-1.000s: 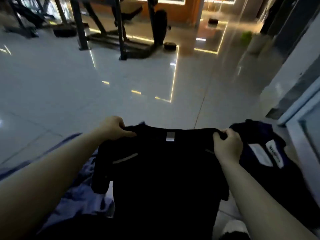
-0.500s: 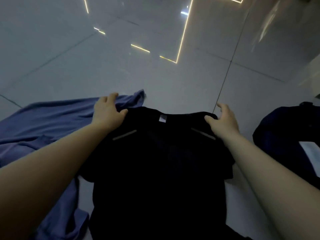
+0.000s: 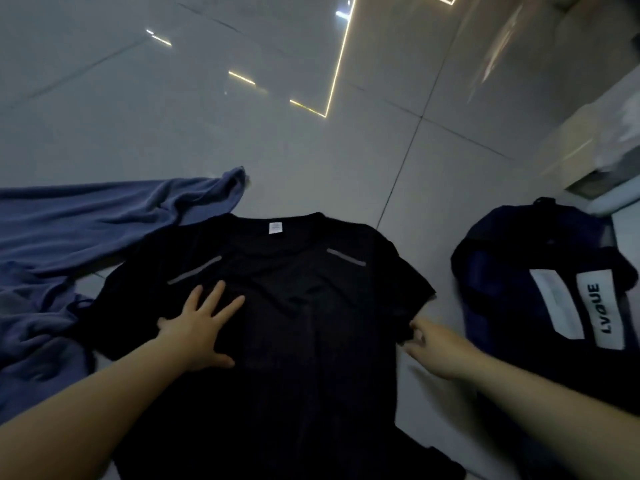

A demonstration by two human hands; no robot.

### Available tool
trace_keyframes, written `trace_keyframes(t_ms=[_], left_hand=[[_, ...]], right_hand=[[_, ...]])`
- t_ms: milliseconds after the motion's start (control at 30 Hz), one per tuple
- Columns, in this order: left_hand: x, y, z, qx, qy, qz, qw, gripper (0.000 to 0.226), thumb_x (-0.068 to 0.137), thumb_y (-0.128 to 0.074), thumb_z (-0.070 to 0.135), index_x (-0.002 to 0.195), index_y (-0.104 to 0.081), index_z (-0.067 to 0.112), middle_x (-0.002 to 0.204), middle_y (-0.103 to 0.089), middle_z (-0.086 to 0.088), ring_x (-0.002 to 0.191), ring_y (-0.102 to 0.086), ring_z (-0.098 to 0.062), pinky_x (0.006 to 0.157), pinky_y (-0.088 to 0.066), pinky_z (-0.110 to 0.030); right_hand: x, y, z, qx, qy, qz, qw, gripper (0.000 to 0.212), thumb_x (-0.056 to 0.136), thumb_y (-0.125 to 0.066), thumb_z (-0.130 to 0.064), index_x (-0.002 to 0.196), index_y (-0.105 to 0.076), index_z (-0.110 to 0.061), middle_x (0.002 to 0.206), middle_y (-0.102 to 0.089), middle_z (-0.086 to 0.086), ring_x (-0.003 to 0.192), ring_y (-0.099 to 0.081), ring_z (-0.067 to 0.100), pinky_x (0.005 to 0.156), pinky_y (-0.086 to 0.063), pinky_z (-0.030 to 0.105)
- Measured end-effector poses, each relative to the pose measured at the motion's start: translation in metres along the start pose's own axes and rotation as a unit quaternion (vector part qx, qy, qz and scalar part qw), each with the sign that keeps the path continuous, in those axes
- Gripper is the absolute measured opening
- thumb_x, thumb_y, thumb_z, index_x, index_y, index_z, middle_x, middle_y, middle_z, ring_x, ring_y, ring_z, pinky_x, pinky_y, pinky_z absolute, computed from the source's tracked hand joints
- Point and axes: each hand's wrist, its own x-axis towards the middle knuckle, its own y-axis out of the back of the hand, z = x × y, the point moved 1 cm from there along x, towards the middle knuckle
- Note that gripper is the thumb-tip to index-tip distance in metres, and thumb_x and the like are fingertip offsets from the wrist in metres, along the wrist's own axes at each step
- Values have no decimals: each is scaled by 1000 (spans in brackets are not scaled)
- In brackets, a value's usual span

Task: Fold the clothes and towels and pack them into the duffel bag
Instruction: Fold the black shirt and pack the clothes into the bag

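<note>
Currently the black T-shirt (image 3: 277, 323) lies spread flat on the tiled floor (image 3: 207, 133) at the centre of the frame, collar toward the top, with a white neck label and two grey reflective strips across the chest. This flat layout probably serves to prepare the garment for folding.

The left hand (image 3: 199, 327) rests open on the shirt's chest at centre left, fingers splayed and palm down; it grasps nothing. Judged from its position, it pins the fabric so that the shirt does not slide. The right hand (image 3: 433, 344) sits at the shirt's right edge, just below the sleeve, with the fingertips pinching the sleeve hem. This grip appears intended to pull the sleeve straight or to start folding it inward.

A blue cloth (image 3: 69, 237), either a towel or a garment, lies rumpled at the left of the frame, its edge touching the shirt's left shoulder. The dark blue duffel bag (image 3: 554, 289), marked "LVGUE", stands at the right of the frame, near the right hand but apart from the shirt.
</note>
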Motion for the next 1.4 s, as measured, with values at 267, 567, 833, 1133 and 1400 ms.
trace_keyframes(t_ms=[267,567,833,1133,1400], left_hand=[[2,3,-1,51,12,-51,997,118,72,-60,73,139,32,43,147,44,2,142,25,-34,104,-31,-64],[4,1,3,13,24,-83,996,121,74,-66,65,137,35,45,144,49,3,140,30,-34,104,-23,-69],[6,2,8,-11,19,-66,998,112,78,-60,66,142,29,42,148,44,0,141,29,-35,107,-16,-70],[24,3,64,-22,-38,41,998,101,77,-50,76,146,17,46,154,33,3,143,24,-31,107,-11,-70],[16,3,55,-42,-27,74,996,102,76,-54,74,148,12,45,157,25,3,145,18,-26,111,-15,-63]], right_hand=[[71,-11,28,321,-179,171,914,67,94,-48,-53,138,-44,-3,133,-53,18,115,-54,35,86,-44,35],[90,5,7,301,-189,176,918,42,91,-61,-27,124,-54,-2,121,-59,17,103,-58,33,77,-44,33],[57,34,28,527,-67,431,730,22,94,-52,-14,115,-46,-9,112,-53,10,98,-52,20,81,-43,32],[35,47,69,335,-56,436,833,40,99,-40,-9,137,-36,-22,126,-54,20,110,-55,34,85,-44,37],[34,29,21,132,87,410,898,49,97,-45,-14,143,-33,-24,122,-60,14,100,-60,39,82,-48,44]])
